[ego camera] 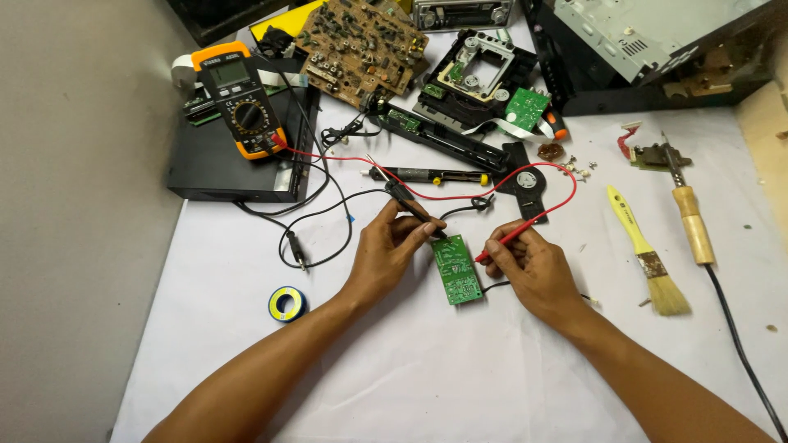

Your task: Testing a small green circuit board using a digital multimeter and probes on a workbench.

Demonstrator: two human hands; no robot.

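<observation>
My left hand pinches the black probe and my right hand pinches the red probe. Both tips touch the little green board lying between my hands

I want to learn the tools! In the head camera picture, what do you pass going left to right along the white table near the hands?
Blue solder spool → left hand with the black probe → green circuit board → right hand with the red probe → yellow brush → wooden-handled soldering iron.
</observation>
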